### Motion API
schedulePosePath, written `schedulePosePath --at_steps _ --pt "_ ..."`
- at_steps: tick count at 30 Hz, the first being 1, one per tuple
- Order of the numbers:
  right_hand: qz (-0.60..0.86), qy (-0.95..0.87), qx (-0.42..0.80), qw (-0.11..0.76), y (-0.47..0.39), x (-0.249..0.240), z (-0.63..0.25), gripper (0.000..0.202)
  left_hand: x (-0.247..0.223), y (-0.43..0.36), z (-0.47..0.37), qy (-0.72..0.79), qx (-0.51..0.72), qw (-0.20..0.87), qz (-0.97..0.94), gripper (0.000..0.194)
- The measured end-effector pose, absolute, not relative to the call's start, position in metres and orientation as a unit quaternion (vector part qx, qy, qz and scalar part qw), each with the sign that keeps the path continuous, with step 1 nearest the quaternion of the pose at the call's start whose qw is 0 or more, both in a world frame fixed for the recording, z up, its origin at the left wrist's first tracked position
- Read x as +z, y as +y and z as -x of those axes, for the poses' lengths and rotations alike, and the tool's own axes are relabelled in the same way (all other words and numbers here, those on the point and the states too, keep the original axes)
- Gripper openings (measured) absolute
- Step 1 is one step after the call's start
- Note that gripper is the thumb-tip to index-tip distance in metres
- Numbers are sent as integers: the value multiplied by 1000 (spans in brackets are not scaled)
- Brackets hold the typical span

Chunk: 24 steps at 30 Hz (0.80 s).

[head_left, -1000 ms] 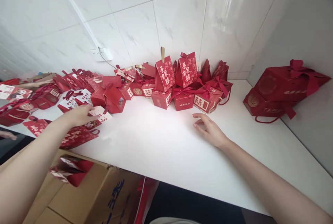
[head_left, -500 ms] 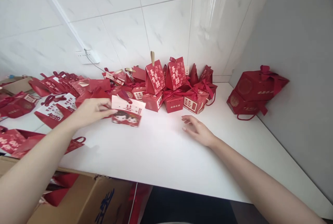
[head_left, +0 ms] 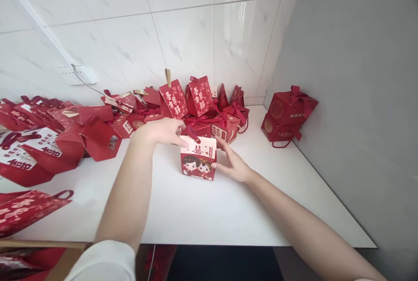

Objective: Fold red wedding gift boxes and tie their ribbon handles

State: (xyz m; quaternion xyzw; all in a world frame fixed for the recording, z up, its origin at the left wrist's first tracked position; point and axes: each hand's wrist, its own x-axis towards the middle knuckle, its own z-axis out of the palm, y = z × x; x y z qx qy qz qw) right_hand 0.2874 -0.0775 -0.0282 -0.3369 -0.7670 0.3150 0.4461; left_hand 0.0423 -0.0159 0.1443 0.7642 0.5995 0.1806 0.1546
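Note:
A red and cream gift box (head_left: 197,163) with a cartoon couple on its front and a dark red ribbon loop on top stands upright on the white table (head_left: 202,215). My left hand (head_left: 166,132) grips its upper left corner, thumb on the cream flap. At its right side is my right hand (head_left: 232,161), fingers and thumb closed round the edge. The fingers behind the box are partly hidden. Just behind it sit more red boxes, among them a ribboned box (head_left: 225,128) with a cream label.
Two upright red boxes (head_left: 200,96) top the back row by the tiled wall. Stacked red boxes (head_left: 287,109) stand at the right by a grey panel (head_left: 346,98). Many red boxes (head_left: 68,146) crowd the left. A cardboard carton (head_left: 65,263) is below the front edge.
The gift box has moved right to the middle of the table, carried by my left hand. My right hand has come to its right side. The view has turned somewhat.

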Motion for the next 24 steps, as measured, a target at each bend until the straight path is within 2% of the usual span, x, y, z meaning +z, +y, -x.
schedulePosePath --at_steps 4,11,20,24 --pt "351 -771 276 455 -76 -25 -287 65 162 -35 -52 524 145 245 -803 45" --pt "343 -782 253 455 -74 -25 -289 67 162 -35 -68 513 146 198 -822 18" --pt "365 -767 242 469 -74 -27 -288 54 156 -38 -93 443 197 211 -849 30" --pt "365 -769 238 467 -75 -27 -287 52 151 -32 -88 447 132 262 -845 27"
